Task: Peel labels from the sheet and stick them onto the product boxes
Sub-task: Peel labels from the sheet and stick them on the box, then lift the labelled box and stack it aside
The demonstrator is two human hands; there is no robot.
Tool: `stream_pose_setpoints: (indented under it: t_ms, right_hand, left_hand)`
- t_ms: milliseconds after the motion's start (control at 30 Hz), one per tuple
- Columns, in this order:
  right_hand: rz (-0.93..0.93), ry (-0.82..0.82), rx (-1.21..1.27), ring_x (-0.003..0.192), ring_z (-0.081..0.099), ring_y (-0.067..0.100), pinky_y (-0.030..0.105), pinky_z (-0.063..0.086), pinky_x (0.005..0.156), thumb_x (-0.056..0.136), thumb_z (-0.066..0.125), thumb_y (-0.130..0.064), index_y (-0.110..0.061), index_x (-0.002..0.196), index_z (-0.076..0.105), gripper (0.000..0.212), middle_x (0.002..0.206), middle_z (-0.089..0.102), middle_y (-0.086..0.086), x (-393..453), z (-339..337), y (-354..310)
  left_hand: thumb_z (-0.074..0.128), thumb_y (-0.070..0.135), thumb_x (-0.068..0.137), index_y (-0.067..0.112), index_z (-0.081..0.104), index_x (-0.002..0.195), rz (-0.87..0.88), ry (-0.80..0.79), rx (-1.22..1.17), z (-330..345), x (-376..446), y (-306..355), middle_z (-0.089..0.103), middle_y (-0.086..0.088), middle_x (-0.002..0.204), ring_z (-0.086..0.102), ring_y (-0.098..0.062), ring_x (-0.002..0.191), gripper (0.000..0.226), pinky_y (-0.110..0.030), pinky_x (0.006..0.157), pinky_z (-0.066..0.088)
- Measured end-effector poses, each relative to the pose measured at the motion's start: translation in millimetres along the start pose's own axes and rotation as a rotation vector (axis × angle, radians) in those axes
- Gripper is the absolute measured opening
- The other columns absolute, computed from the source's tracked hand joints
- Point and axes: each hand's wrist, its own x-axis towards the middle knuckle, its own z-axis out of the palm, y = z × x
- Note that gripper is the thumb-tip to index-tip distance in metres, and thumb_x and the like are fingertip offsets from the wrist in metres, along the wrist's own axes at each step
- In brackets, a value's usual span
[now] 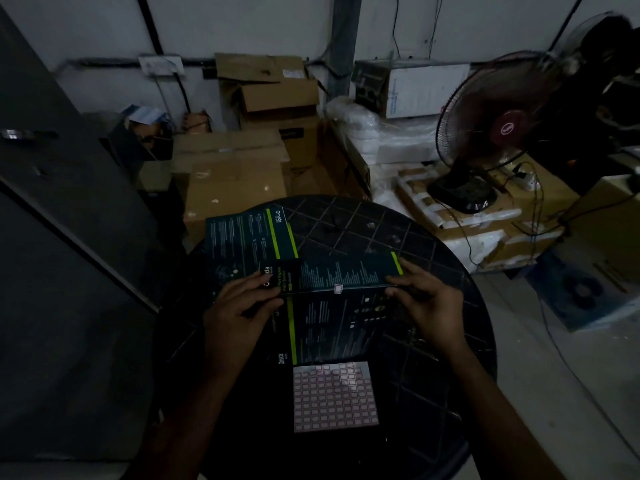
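Note:
A dark product box [346, 277] with a green stripe is held over the round table between both hands. My left hand [239, 306] grips its left end and my right hand [427, 301] grips its right end. A small white label [338, 289] sits on the box's near edge. Under it lies a second dark box [329, 330], flat on the table. A third box [247, 237] lies behind, at the table's far left. The label sheet [334, 398], a grid of pink-edged labels with several gaps at its top, rests near the table's front edge.
The dark round table [415, 237] has a lattice top. Cardboard cartons [228, 174] stand behind it. A pedestal fan [491, 129] stands on wrapped cartons at right, with cables trailing. A dark cabinet [52, 202] fills the left side.

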Motion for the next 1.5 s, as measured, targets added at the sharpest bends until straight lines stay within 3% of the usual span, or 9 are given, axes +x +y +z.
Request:
stream_pose_setpoints:
  t_ms: [433, 533, 667, 833, 1133, 1200, 1300, 1400, 1500]
  right_hand:
    - [0.208, -0.010, 0.291, 0.118, 0.066, 0.015, 0.045, 0.056, 0.097, 0.084, 0.071, -0.020, -0.008, 0.105, 0.075, 0.024, 0.118, 0.073, -0.001, -1.5, -8.3, 2.2]
    - [0.384, -0.044, 0.249, 0.113, 0.066, 0.011, 0.038, 0.054, 0.097, 0.090, 0.061, -0.043, -0.028, 0.132, 0.062, 0.044, 0.119, 0.070, -0.010, 0.4, -6.4, -5.1]
    - [0.822, -0.250, 0.238, 0.108, 0.065, 0.025, 0.050, 0.053, 0.095, 0.098, 0.049, -0.050, -0.034, 0.110, 0.066, 0.026, 0.118, 0.069, 0.005, 4.6, 1.9, -20.3]
    - [1.074, -0.290, 0.413, 0.105, 0.068, 0.029, 0.054, 0.054, 0.093, 0.092, 0.046, -0.067, -0.024, 0.116, 0.066, 0.053, 0.104, 0.074, 0.009, -0.4, -4.8, -40.2]
    - [1.089, -0.281, 0.274, 0.096, 0.073, 0.029, 0.051, 0.060, 0.071, 0.087, 0.066, -0.056, -0.023, 0.105, 0.068, 0.038, 0.119, 0.068, 0.014, -16.7, -39.4, -40.5]
    - [0.966, -0.275, 0.203, 0.076, 0.074, 0.010, 0.045, 0.060, 0.078, 0.094, 0.065, -0.023, -0.021, 0.087, 0.072, 0.010, 0.128, 0.064, 0.021, -16.6, -44.2, -30.6]
    - [0.897, -0.236, 0.215, 0.065, 0.060, 0.017, 0.022, 0.051, 0.061, 0.098, 0.047, -0.004, -0.011, 0.076, 0.064, 0.028, 0.086, 0.064, 0.014, -31.0, -52.9, -47.8]
    - [0.852, -0.250, 0.198, 0.083, 0.054, 0.016, 0.028, 0.041, 0.067, 0.095, 0.049, -0.011, -0.007, 0.099, 0.065, 0.017, 0.097, 0.061, 0.004, -51.8, -71.2, -53.2]
    - [0.851, -0.197, 0.183, 0.117, 0.056, 0.017, 0.030, 0.043, 0.081, 0.075, 0.053, -0.022, -0.019, 0.122, 0.065, 0.048, 0.130, 0.061, -0.001, -62.0, -78.2, -57.2]
  left_hand:
    - [0.079, 0.010, 0.078, 0.026, 0.074, 0.101, -0.319, -0.093, -0.276, -10.3, 0.5, -0.7, 0.061, 0.018, 0.130, 0.056, 0.001, 0.120, 0.029, -0.018, 0.095, 0.045]
    - [0.077, 0.015, 0.081, 0.028, 0.060, 0.128, -0.684, -0.101, -0.546, -10.9, -3.7, 3.1, 0.053, 0.005, 0.140, 0.056, -0.010, 0.121, 0.051, -0.030, 0.094, 0.048]
    - [0.056, 0.029, 0.096, 0.023, 0.065, 0.109, -1.015, -0.214, -0.759, -14.0, 2.6, 18.0, 0.061, -0.005, 0.131, 0.052, -0.025, 0.126, 0.016, -0.042, 0.110, 0.037]
    - [0.056, 0.065, 0.085, 0.029, 0.052, 0.137, -1.220, -0.374, -0.669, -17.9, 14.8, 16.6, 0.049, -0.005, 0.145, 0.045, -0.032, 0.131, 0.063, -0.059, 0.092, 0.044]
    - [0.055, 0.022, 0.091, 0.014, 0.054, 0.078, -1.257, -0.584, -0.591, -12.5, 8.6, 39.5, 0.057, -0.002, 0.060, 0.056, -0.016, 0.052, 0.015, -0.043, 0.064, 0.053]
    - [0.051, 0.017, 0.090, 0.014, 0.050, 0.074, -1.285, -0.614, -0.610, -4.5, 4.1, 44.2, 0.054, -0.004, 0.065, 0.054, -0.020, 0.059, 0.017, -0.037, 0.066, 0.047]
    - [0.050, 0.009, 0.089, 0.014, 0.051, 0.071, -1.292, -0.709, -0.686, 4.1, -1.4, 49.0, 0.055, -0.006, 0.065, 0.051, -0.023, 0.066, 0.019, -0.031, 0.066, 0.042]
    - [0.049, 0.000, 0.086, 0.012, 0.062, 0.088, -1.201, -0.752, -0.704, 15.0, -7.0, 47.2, 0.059, -0.009, 0.091, 0.055, -0.027, 0.084, 0.018, -0.035, 0.071, 0.045]
    - [0.050, -0.007, 0.082, 0.013, 0.064, 0.115, -1.070, -0.797, -0.711, 24.8, -6.6, 45.3, 0.065, -0.017, 0.105, 0.058, -0.031, 0.098, 0.041, -0.042, 0.085, 0.045]
